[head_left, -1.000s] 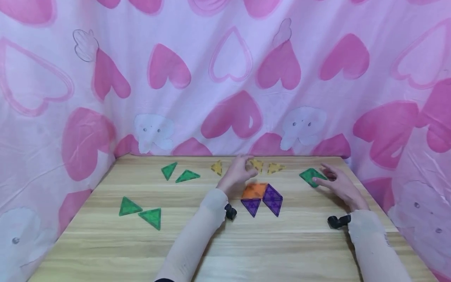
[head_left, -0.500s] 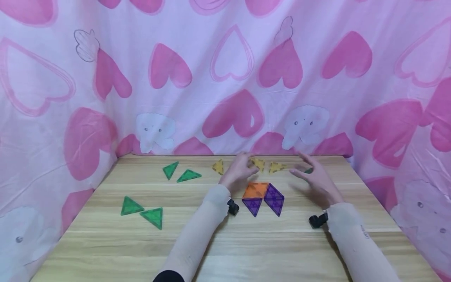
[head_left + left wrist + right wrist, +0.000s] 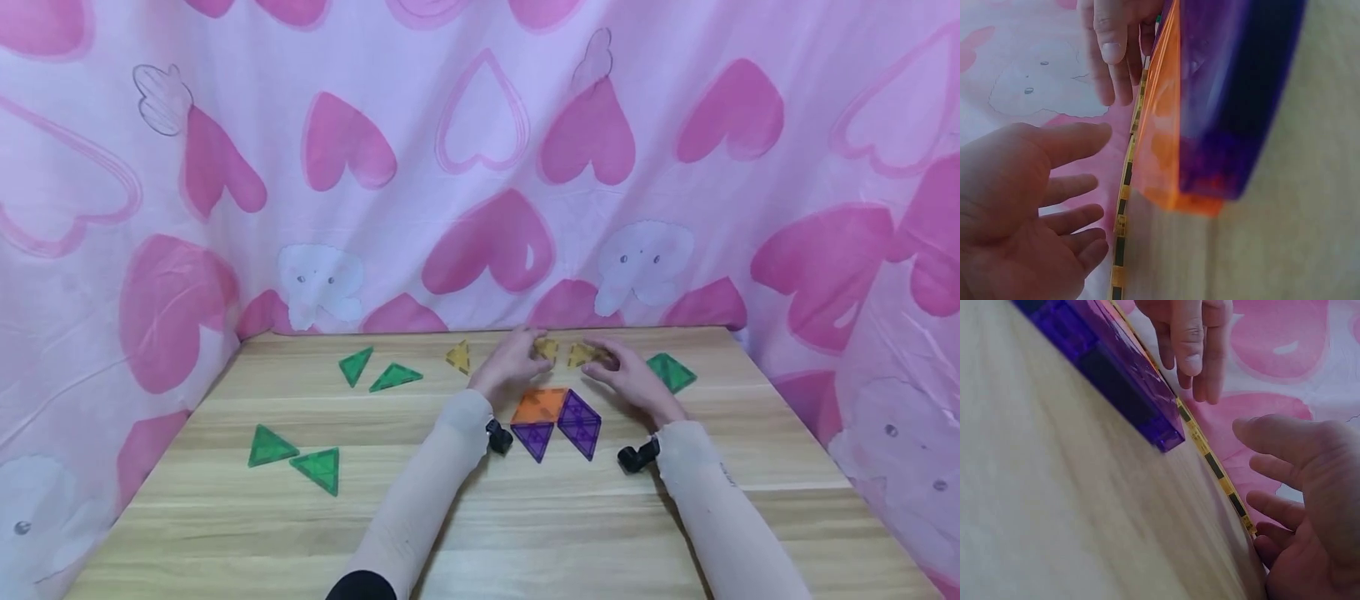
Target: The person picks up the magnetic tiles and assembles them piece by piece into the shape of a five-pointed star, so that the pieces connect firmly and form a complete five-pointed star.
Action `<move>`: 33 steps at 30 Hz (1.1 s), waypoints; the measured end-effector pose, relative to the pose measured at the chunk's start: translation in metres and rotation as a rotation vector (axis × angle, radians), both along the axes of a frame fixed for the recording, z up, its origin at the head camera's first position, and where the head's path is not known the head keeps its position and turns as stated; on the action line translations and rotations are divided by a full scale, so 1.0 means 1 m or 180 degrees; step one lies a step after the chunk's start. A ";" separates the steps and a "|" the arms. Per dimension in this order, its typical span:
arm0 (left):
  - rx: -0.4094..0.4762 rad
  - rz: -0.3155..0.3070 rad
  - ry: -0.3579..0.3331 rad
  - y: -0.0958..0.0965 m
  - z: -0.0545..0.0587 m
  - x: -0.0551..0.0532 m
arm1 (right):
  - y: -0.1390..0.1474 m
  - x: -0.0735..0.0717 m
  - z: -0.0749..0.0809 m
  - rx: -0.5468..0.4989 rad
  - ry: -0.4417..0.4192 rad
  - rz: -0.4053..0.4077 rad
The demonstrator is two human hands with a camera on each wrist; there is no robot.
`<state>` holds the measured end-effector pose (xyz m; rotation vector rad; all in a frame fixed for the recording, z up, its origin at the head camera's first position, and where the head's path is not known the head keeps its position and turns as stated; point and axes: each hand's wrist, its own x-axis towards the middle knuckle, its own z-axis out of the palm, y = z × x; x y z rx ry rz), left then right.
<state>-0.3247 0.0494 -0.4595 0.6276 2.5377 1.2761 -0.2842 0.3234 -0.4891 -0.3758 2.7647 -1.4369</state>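
Note:
At the back of the table, my left hand [image 3: 513,364] hovers with relaxed fingers beside a yellow triangular magnetic tile [image 3: 547,351]. My right hand [image 3: 630,379] reaches in from the other side, its loosely bent fingertips right at the edge of another yellow triangular tile [image 3: 581,355]. In the left wrist view, the left fingers [image 3: 1072,142] point at the yellow tile edges and grip nothing. Just in front of the hands lie orange tiles [image 3: 540,406], a purple triangle [image 3: 533,439] and a purple diamond [image 3: 580,423], forming one group. My right hand covers part of its yellow tile.
A green diamond [image 3: 672,372] lies right of my right hand. Left of my left hand is a third yellow triangle [image 3: 459,357]. Several green triangles [image 3: 320,469] lie on the left of the wooden table [image 3: 225,533]. A pink heart-print curtain [image 3: 480,233] hangs behind.
My right hand has left the green diamond and moved left to the rightmost yellow triangle. My left hand has stayed almost still by the middle yellow triangle.

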 end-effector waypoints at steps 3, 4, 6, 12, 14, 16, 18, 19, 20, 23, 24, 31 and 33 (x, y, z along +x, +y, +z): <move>-0.0083 -0.0003 0.0021 -0.001 0.000 -0.001 | 0.000 0.000 0.000 0.0166 0.0037 0.0015; -0.0094 -0.0012 0.0009 -0.001 0.000 -0.001 | 0.000 0.000 0.000 0.0217 0.0052 0.0024; -0.0143 -0.0038 0.0002 -0.002 -0.001 -0.002 | 0.000 0.000 0.001 0.0311 0.0080 0.0037; -0.0196 -0.0094 -0.0030 -0.003 -0.001 -0.003 | 0.001 0.001 -0.001 0.0363 0.0093 -0.0049; -0.0281 -0.0088 0.0044 -0.003 -0.001 -0.002 | 0.001 0.002 -0.002 0.0353 0.0104 -0.0107; -0.0369 -0.0072 0.0119 -0.003 -0.001 -0.002 | 0.001 0.002 -0.003 0.0360 0.0130 -0.0175; -0.0456 -0.0044 0.0187 -0.002 0.000 -0.001 | 0.001 0.002 -0.002 0.0363 0.0141 -0.0234; -0.0502 -0.0028 0.0210 -0.002 0.000 -0.001 | 0.001 0.002 -0.002 0.0370 0.0146 -0.0264; -0.0526 -0.0010 0.0226 -0.002 0.001 -0.001 | 0.001 0.002 -0.002 0.0376 0.0145 -0.0289; -0.0583 0.0041 0.0274 -0.001 0.001 -0.001 | 0.002 0.002 -0.001 0.0383 0.0135 -0.0348; -0.0604 0.0048 0.0299 0.000 0.002 -0.002 | 0.002 0.002 -0.001 0.0384 0.0138 -0.0355; -0.0629 -0.0032 0.0376 0.002 0.002 -0.006 | 0.003 -0.001 -0.002 0.0370 0.0165 -0.0441; -0.0624 -0.0086 0.0379 0.002 0.002 -0.006 | 0.003 0.000 -0.002 0.0381 0.0168 -0.0457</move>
